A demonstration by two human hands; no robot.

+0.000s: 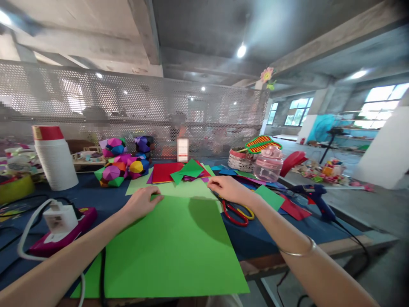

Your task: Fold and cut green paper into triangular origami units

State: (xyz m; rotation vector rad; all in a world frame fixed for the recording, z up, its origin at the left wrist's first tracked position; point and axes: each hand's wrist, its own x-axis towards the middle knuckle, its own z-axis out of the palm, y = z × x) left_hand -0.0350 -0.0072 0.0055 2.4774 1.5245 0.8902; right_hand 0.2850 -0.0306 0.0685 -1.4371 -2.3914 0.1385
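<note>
The left hand (142,202) lies palm down, fingers together and curled a little, its fingertips pressing the far left corner of a large bright green sheet of paper (172,251). The forearm runs back toward the near left corner of the table (96,192). The right hand (228,189) rests at the sheet's far right corner, fingers bent and closed lightly on the paper's edge; a thin bangle (298,251) circles that wrist. The sheet lies flat, reaching from mid-table to the near edge. Beyond it lies a paler green sheet (179,187). Just right of the right hand are red-handled scissors (236,214). Further out stand folded paper balls (123,164), a stack of white cups (55,160) and a pink bottle (268,164). No writing can be read.
</note>
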